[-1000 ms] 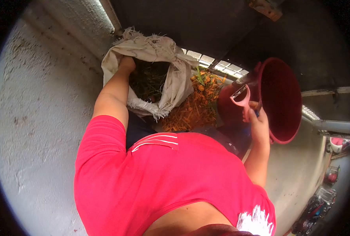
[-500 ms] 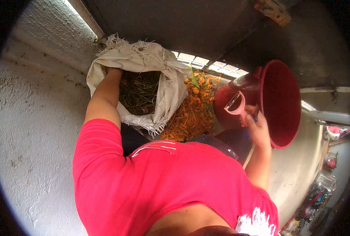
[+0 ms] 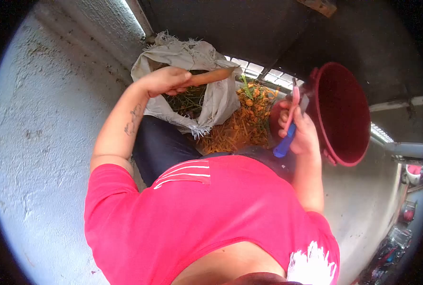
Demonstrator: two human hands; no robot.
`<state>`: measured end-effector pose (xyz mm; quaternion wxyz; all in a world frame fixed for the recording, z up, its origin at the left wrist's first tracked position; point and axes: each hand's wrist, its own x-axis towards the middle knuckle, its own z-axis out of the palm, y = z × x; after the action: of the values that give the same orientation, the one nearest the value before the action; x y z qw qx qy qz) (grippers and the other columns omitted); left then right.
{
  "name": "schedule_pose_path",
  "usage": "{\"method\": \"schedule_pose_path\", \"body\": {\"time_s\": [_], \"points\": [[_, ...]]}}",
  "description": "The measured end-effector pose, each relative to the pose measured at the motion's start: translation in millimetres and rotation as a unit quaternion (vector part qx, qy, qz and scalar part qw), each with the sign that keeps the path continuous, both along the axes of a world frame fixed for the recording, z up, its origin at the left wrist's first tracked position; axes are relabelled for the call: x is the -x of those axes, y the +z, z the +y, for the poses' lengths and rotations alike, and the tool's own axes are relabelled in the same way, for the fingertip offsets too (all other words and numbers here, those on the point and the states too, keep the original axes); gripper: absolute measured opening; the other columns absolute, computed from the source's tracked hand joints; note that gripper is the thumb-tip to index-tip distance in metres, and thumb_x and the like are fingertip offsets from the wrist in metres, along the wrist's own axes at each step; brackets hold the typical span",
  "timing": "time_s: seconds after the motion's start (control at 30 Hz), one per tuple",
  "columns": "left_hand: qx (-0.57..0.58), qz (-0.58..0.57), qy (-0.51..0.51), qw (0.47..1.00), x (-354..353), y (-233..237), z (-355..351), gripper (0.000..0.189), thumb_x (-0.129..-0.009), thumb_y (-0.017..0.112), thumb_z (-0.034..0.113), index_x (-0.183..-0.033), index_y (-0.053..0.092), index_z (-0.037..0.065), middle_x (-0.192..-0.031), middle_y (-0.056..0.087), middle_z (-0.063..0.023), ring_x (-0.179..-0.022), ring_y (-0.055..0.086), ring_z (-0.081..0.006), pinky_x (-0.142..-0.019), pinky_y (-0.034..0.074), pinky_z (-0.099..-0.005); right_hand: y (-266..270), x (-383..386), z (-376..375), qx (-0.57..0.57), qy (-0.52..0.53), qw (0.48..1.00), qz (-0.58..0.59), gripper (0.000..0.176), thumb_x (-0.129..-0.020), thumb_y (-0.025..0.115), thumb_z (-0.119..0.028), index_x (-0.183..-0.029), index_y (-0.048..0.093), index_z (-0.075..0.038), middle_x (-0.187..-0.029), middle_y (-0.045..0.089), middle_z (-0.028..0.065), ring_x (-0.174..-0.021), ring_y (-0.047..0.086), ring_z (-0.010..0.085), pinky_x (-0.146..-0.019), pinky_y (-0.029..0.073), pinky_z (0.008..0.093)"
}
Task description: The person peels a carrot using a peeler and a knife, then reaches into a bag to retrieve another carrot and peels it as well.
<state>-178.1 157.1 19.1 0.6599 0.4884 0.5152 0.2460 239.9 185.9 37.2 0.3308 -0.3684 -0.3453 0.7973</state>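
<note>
**Concrete floor [image 3: 45,142]: carrot [image 3: 211,76] drawn from sack [image 3: 216,102]**

Carrot: just lifted clear of sack, left hand [image 3: 166,80] closed round it, ready for the peeler. Right hand [image 3: 301,135]: wrapped round pink peeler [image 3: 294,99], perhaps a blue handle [image 3: 284,145] too. Beyond: orange peelings [image 3: 242,126], red bucket [image 3: 344,114].

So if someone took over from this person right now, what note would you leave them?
Left hand grips a carrot above the open sack.
Right hand holds a pink, blue-handled peeler beside the red bucket.
Done: a heap of orange peelings lies between sack and bucket.
Left: carrot and peeler are apart; the carrot looks unpeeled.
</note>
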Motion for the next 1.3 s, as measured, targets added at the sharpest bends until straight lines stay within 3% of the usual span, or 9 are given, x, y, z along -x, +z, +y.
{"method": "schedule_pose_path", "body": {"time_s": [0.13, 0.23, 0.43, 0.7, 0.83, 0.87, 1.0, 1.2, 1.3], "points": [[-0.08, -0.224, -0.015, 0.971, -70, 10, -42, 0.049, -0.099, 0.055, 0.044, -0.119, 0.059, -0.001, -0.073, 0.048, 0.0026, -0.057, 0.037, -0.0035, -0.05, 0.03, -0.0174, 15, 1, -30, -0.002, 0.02, 0.999, 0.034, 0.044, -0.096, 0.061, -0.038, -0.128, 0.054, -0.008, -0.083, 0.049, -0.0012, -0.07, 0.046, 0.0087, -0.053, 0.042, 0.0229], [-0.04, -0.439, 0.035, 0.897, -124, -6, -69, 0.054, -0.091, 0.067, 0.042, -0.124, 0.054, 0.001, -0.095, 0.058, -0.005, -0.075, 0.052, -0.0096, -0.06, 0.041, -0.0208, 26, 6, -54, -0.043, 0.011, 0.995, -0.09, 0.039, -0.098, 0.059, -0.033, -0.129, 0.053, -0.009, -0.084, 0.05, -0.0012, -0.068, 0.047, 0.008, -0.053, 0.042, 0.0231], [-0.112, -0.405, 0.056, 0.906, -186, 3, -100, 0.055, -0.093, 0.066, 0.029, -0.135, 0.042, 0.003, -0.112, 0.057, -0.0101, -0.097, 0.059, -0.0185, -0.077, 0.049, -0.026, 15, 12, -91, -0.159, 0.022, 0.972, -0.17, 0.026, -0.101, 0.052, -0.02, -0.124, 0.051, -0.008, -0.081, 0.05, -0.0019, -0.064, 0.047, 0.0068, -0.051, 0.042, 0.0229], [-0.049, -0.469, 0.155, 0.868, -196, -1, -109, 0.052, -0.1, 0.048, 0.045, -0.135, 0.046, 0.007, -0.103, 0.054, -0.0026, -0.092, 0.054, -0.014, -0.079, 0.048, -0.0283, 16, 6, -106, -0.151, 0.011, 0.981, -0.119, 0.032, -0.1, 0.055, -0.022, -0.128, 0.049, -0.007, -0.083, 0.052, -0.0008, -0.061, 0.048, 0.0074, -0.048, 0.04, 0.0226], [-0.182, -0.422, 0.213, 0.862, -210, 8, -117, 0.042, -0.095, 0.063, 0.018, -0.133, 0.049, 0.008, -0.114, 0.06, -0.0057, -0.108, 0.057, -0.0183, -0.09, 0.049, -0.0327, 25, 13, -114, -0.05, 0.014, 0.996, -0.074, 0.033, -0.098, 0.06, -0.025, -0.123, 0.051, -0.006, -0.08, 0.052, 0.0005, -0.059, 0.05, 0.0095, -0.046, 0.039, 0.0236], [-0.172, -0.443, 0.194, 0.858, -208, 6, -117, 0.045, -0.091, 0.065, 0.003, -0.133, 0.049, 0.008, -0.117, 0.061, -0.0071, -0.114, 0.058, -0.0216, -0.098, 0.048, -0.0373, 26, 14, -115, -0.04, 0.009, 0.996, -0.074, 0.033, -0.097, 0.061, -0.026, -0.122, 0.051, -0.006, -0.078, 0.052, 0.0008, -0.058, 0.05, 0.0099, -0.046, 0.039, 0.0238], [-0.195, -0.448, 0.187, 0.852, -217, 14, -123, 0.04, -0.089, 0.064, -0.001, -0.126, 0.053, 0.008, -0.123, 0.061, -0.0092, -0.122, 0.056, -0.0243, -0.104, 0.045, -0.0397, 21, 14, -112, -0.068, 0.025, 0.994, -0.086, 0.03, -0.096, 0.063, -0.023, -0.117, 0.052, -0.007, -0.074, 0.053, 0.0012, -0.055, 0.051, 0.0103, -0.044, 0.038, 0.0237], [-0.233, -0.294, 0.04, 0.926, -188, 56, -131, 0.057, -0.088, 0.066, 0.007, -0.14, 0.044, 0.002, -0.139, 0.052, -0.0123, -0.127, 0.052, -0.0258, -0.106, 0.043, -0.0394, 29, 4, -104, -0.21, -0.006, 0.97, -0.12, 0.028, -0.09, 0.068, -0.012, -0.114, 0.053, -0.008, -0.077, 0.056, -0.0002, -0.055, 0.051, 0.0081, -0.044, 0.038, 0.0217], [-0.067, -0.5, -0.051, 0.862, -154, 54, -134, 0.069, -0.085, 0.065, 0.015, -0.142, 0.036, -0.01, -0.146, 0.039, -0.029, -0.132, 0.049, -0.0296, -0.102, 0.047, -0.0403, 31, -12, -91, -0.316, -0.04, 0.939, -0.13, 0.028, -0.091, 0.066, -0.008, -0.117, 0.054, -0.007, -0.086, 0.061, 0.0007, -0.061, 0.051, 0.0051, -0.054, 0.042, 0.0207]]}}
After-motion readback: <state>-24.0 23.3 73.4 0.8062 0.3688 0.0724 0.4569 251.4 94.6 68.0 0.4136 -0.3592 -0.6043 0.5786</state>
